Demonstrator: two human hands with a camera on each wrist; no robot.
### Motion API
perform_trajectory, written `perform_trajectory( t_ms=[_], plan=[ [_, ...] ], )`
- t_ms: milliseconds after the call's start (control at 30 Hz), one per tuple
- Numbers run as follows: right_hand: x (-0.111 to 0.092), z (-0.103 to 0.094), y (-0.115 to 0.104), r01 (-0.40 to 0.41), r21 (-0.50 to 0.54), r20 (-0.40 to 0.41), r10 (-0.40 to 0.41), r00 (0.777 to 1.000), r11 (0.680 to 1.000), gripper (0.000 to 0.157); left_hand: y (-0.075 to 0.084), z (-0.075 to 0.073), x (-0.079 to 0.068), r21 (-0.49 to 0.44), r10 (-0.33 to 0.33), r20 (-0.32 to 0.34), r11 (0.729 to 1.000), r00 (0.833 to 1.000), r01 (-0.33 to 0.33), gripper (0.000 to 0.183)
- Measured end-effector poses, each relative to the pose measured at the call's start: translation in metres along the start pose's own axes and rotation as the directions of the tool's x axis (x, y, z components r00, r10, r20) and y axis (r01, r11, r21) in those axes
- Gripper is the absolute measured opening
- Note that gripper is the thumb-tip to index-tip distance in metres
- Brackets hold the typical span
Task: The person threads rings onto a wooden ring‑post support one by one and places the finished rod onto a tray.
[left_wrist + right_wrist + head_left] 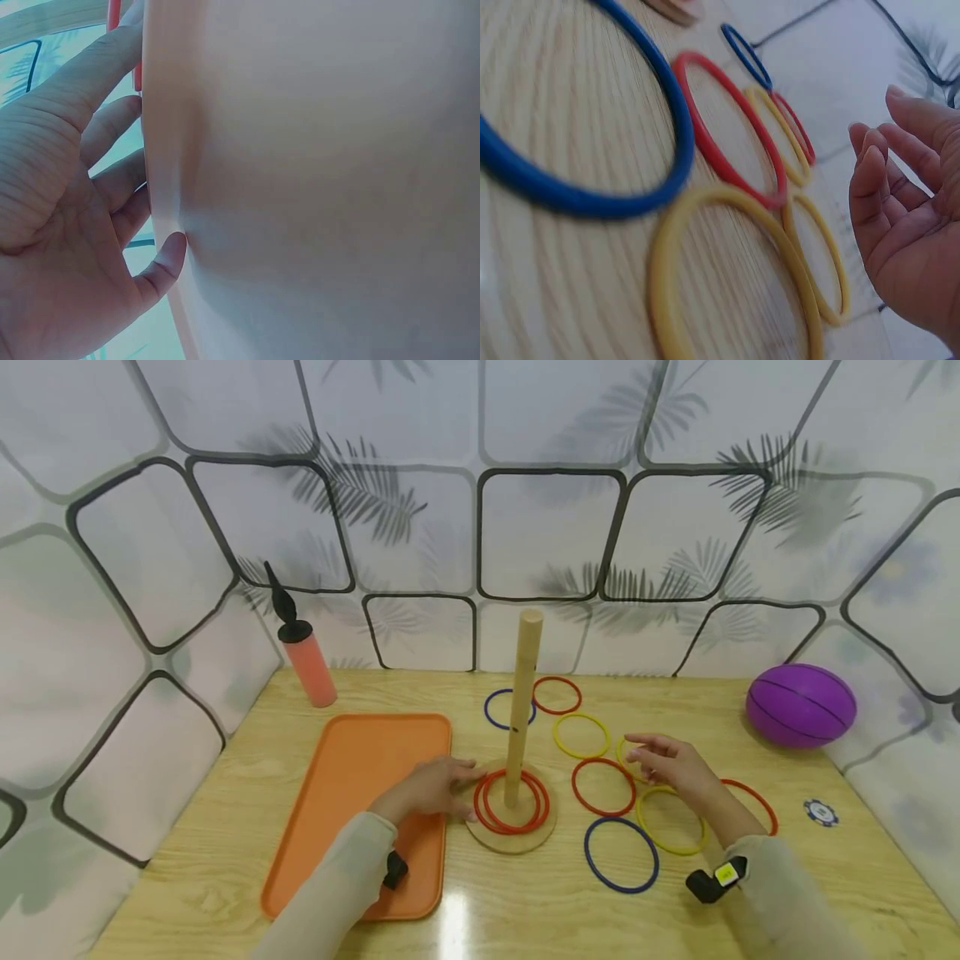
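Observation:
A wooden post (527, 677) stands upright on a round wooden base (508, 845), with two red rings (517, 832) lying around its foot. My left hand (431, 789) is at the base's left side, fingers extended and apparently touching it. Seen in the left wrist view, the left hand (82, 187) has its fingers spread along the edge of a broad, blurred surface. My right hand (678, 772) hovers over a yellow ring (619, 752), fingers loosely bent and holding nothing. The right wrist view shows that hand (922, 217) apart from the rings.
Right of the base lie a blue ring (587, 858), a red ring (576, 793) and several others. An orange tray (367, 752) is at left, a pink hand pump (310, 670) behind it. A purple ball (801, 706) and a poker chip (821, 812) lie at right.

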State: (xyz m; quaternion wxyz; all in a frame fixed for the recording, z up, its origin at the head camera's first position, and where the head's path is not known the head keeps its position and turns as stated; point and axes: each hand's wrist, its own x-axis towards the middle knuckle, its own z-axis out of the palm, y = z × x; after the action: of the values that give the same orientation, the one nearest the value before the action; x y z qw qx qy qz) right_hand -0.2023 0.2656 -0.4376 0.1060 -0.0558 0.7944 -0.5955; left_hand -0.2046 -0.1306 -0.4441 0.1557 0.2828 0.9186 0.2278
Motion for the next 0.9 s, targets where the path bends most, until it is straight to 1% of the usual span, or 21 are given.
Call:
perform_trajectory(
  t_ms=[133,200,367,467,533,567,700,767,833,900],
  plan=[
    [0.002,-0.017,0.003,-0.024,0.015,-0.045,0.025,0.999,1.000,0.052,-0.001,-0.002,-0.001,0.022,0.004,-0.015,1.000,1.000,-0.004,0.071],
    [0.003,-0.025,0.005,-0.031,0.026,-0.069,0.033,0.997,0.999,0.046,-0.002,-0.003,-0.001,0.026,-0.001,-0.010,1.000,1.000,0.002,0.071],
    [0.006,-0.042,0.008,-0.042,0.065,-0.117,0.049,0.992,0.997,0.019,-0.001,-0.005,-0.001,0.021,-0.011,0.000,1.000,1.000,0.011,0.072],
    [0.009,-0.052,0.012,-0.048,0.065,-0.129,0.056,0.990,0.997,0.016,0.000,-0.004,-0.001,0.021,-0.014,0.000,1.000,1.000,0.014,0.072],
    [0.011,-0.058,0.014,-0.056,0.038,-0.131,0.061,0.990,0.998,0.017,0.000,-0.003,0.000,0.021,-0.011,-0.002,1.000,1.000,0.011,0.072],
    [0.012,-0.060,0.015,-0.062,0.022,-0.133,0.065,0.989,0.998,0.022,0.000,-0.003,0.000,0.017,-0.009,-0.004,1.000,1.000,0.009,0.072],
    [0.017,-0.067,0.019,-0.089,-0.029,-0.136,0.085,0.987,0.996,0.049,0.000,-0.002,0.001,0.006,0.000,-0.008,1.000,1.000,0.000,0.072],
    [0.018,-0.070,0.021,-0.097,-0.024,-0.133,0.093,0.987,0.995,0.056,0.000,-0.002,0.001,0.004,0.000,-0.006,1.000,1.000,0.000,0.072],
    [0.019,-0.071,0.023,-0.099,-0.005,-0.130,0.098,0.987,0.995,0.055,0.001,-0.002,0.001,0.010,0.002,-0.001,1.000,1.000,-0.002,0.072],
    [0.020,-0.072,0.026,-0.098,0.020,-0.128,0.099,0.987,0.995,0.049,0.001,-0.002,0.001,0.012,0.006,-0.001,1.000,1.000,-0.006,0.072]
  ],
)
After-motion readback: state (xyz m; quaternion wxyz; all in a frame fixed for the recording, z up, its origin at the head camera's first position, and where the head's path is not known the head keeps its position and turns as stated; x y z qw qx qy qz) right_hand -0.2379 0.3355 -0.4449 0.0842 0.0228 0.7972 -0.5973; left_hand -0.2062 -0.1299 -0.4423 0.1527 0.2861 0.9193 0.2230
